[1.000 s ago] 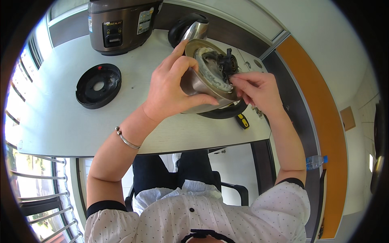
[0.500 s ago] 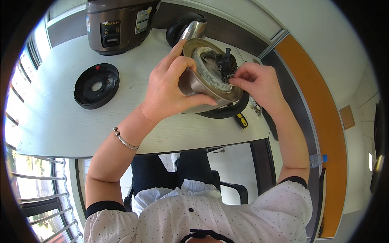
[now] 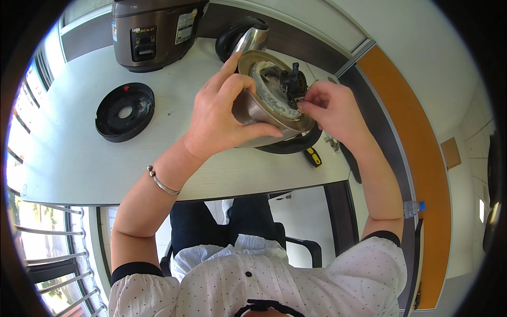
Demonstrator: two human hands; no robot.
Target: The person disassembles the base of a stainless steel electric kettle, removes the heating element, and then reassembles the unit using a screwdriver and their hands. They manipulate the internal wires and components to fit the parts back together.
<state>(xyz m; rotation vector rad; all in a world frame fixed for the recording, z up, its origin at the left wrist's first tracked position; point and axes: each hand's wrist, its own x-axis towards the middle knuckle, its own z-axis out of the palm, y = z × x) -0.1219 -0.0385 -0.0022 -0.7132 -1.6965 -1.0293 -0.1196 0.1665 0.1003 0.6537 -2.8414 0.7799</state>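
Note:
An electric kettle body (image 3: 254,120), steel with a black handle (image 3: 293,143), lies tipped so its underside faces up and to the right. My left hand (image 3: 219,108) wraps round its side, fingers over the rim and thumb along the wall. A black connector part (image 3: 293,83) stands up from the exposed base, where a whitish ring runs round the metal. At the lower edge of that part my right hand (image 3: 328,108) pinches with thumb and forefinger; what lies between the fingertips is too small to make out.
A round black base cover (image 3: 138,119) lies on the white table (image 3: 74,169) at left. Behind stand a brown rice cooker (image 3: 158,37) and a steel kettle lid or jug with black handle (image 3: 245,39). A yellow-black tool handle (image 3: 312,157) lies right of the kettle.
Almost nothing differs. My right fingers have shifted very slightly at the connector part, while my left hand keeps the same hold on the kettle.

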